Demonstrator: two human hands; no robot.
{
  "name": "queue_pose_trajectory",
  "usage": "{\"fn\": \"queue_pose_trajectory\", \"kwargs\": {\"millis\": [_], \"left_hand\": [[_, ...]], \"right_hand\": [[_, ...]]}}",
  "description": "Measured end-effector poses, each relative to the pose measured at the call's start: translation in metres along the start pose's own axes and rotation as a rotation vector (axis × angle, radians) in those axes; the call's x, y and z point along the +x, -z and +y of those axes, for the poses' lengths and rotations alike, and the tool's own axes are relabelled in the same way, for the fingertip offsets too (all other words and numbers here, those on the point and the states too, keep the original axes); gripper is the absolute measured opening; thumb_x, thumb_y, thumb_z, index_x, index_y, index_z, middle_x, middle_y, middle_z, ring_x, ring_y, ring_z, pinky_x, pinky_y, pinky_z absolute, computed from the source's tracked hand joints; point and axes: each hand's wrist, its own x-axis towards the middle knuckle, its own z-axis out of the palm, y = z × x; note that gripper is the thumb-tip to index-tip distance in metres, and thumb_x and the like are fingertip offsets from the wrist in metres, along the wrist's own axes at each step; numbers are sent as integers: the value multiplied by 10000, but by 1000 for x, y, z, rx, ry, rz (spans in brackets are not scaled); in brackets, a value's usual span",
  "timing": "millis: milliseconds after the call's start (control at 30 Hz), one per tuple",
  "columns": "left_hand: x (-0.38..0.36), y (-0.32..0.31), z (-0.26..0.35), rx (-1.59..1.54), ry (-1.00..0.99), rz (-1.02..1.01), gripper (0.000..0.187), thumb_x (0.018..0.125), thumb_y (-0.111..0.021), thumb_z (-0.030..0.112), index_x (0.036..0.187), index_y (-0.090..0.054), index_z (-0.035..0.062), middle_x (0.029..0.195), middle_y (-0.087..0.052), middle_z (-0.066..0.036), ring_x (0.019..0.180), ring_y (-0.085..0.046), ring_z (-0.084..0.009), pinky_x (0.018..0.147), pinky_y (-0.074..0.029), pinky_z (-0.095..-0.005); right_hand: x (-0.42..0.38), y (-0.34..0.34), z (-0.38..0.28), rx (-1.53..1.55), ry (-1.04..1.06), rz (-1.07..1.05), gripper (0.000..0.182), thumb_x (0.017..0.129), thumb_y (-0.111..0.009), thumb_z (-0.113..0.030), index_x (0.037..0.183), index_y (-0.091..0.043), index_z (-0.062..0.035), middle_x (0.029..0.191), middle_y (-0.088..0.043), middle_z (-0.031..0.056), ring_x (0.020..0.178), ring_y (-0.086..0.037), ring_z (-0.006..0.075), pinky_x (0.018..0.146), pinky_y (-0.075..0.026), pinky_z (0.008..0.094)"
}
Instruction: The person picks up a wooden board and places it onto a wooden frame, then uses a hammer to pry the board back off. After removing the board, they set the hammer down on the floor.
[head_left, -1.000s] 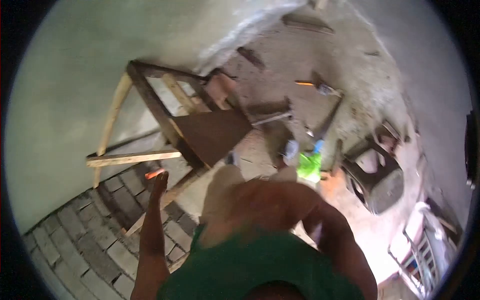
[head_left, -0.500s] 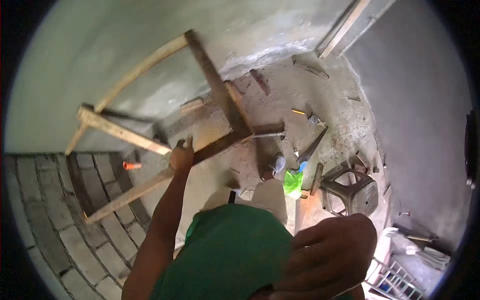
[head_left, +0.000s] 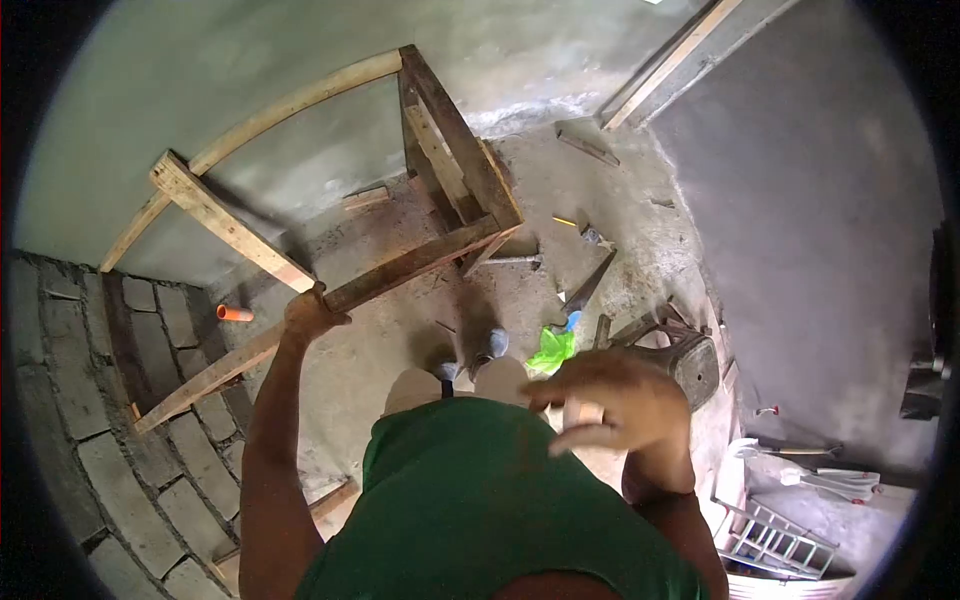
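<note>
My left hand [head_left: 312, 315] is closed around the lower rail of a wooden frame [head_left: 410, 262], near where a crosspiece [head_left: 235, 225] meets it. The frame is nailed-up lumber, dark at the right corner and paler on its long rails, tilted up by the wall. My right hand [head_left: 620, 400] hovers in front of my green shirt, slightly blurred, with thumb and fingers apart and nothing visible in it. Below the frame's right corner lies a hammer [head_left: 515, 260]. Beyond my feet is a handsaw [head_left: 592, 285] with a blue handle, beside a bright green plastic bag [head_left: 553, 350].
A dark plastic stool [head_left: 695, 368] stands at the right among wood scraps. An orange pipe piece [head_left: 235, 314] is by the block surface [head_left: 130, 490] at left. A metal ladder-like rack [head_left: 780, 540] sits lower right. A yellow stick [head_left: 564, 220] and offcuts [head_left: 588, 148] lie on the floor.
My left hand and the frame have shifted left in view, and the frame has turned so its right-end box shows. My right hand has moved up and left, its fingers now spread.
</note>
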Motion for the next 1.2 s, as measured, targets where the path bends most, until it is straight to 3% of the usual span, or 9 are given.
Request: {"fn": "queue_pose_trajectory", "kwargs": {"millis": [233,533,600,733,933,1033,1100,1133,1200], "left_hand": [[3,-7,-1,31,-21,1,508,572,-787,461,880,-662,77,867,-681,-120,842,-655,-287,751,-511,-402],[9,-2,-8,40,-127,-22,511,562,-782,463,882,-655,85,826,-677,-119,818,-654,-291,742,-511,-400],[4,-5,-6,39,-102,-12,517,555,-787,464,882,-657,85,828,-680,-117,815,-658,-281,737,-511,-395],[14,-14,-9,-85,18,-127,530,544,-797,468,882,-665,82,796,-686,-110,790,-670,-249,716,-511,-375],[8,-13,-4,5,-70,9,513,549,-800,458,862,-671,72,719,-675,-95,706,-662,-232,678,-508,-358],[10,-4,-10,-217,-165,-150,470,603,-778,423,847,-664,38,776,-673,-118,656,-639,-247,655,-504,-360],[5,43,-3,-534,-236,-368,420,745,-683,356,971,-644,3,936,-662,-132,748,-629,-249,725,-498,-365],[29,69,-10,-66,-558,-348,413,875,-545,300,1163,-568,4,1103,-621,-137,1005,-583,-267,907,-440,-377],[14,136,-8,-321,-497,94,515,937,-438,393,1326,-459,56,1295,-505,-125,1261,-406,-264,1064,-290,-389]], "right_hand": [[-49,-58,89,148,-617,243,383,848,-672,-162,1193,-572,-28,946,-688,141,822,-664,199,745,-510,325],[-121,-129,197,14,-902,277,417,857,-658,-280,1167,-584,-11,945,-682,187,826,-671,233,741,-509,351],[-143,-155,233,-17,-958,322,392,861,-651,-217,1156,-584,31,850,-683,124,716,-634,150,630,-499,299],[-201,-215,280,314,-1076,426,376,873,-616,-310,1076,-614,5,828,-685,139,651,-651,207,637,-517,337],[-303,-315,273,582,-1479,506,313,860,-573,-318,950,-633,-24,832,-690,98,649,-656,185,502,-504,340],[-358,-367,256,590,-1556,494,295,847,-579,-321,916,-635,-39,820,-685,102,655,-656,191,491,-501,352],[-367,-384,232,722,-1748,432,296,829,-602,-326,899,-633,-39,811,-678,114,660,-656,211,498,-509,368],[-368,-393,224,750,-1773,475,296,829,-602,-326,899,-633,-39,811,-678,114,660,-656,211,498,-509,368],[-378,-406,211,755,-1690,596,298,832,-617,-330,895,-630,-38,802,-668,122,642,-647,212,495,-510,365]]}}
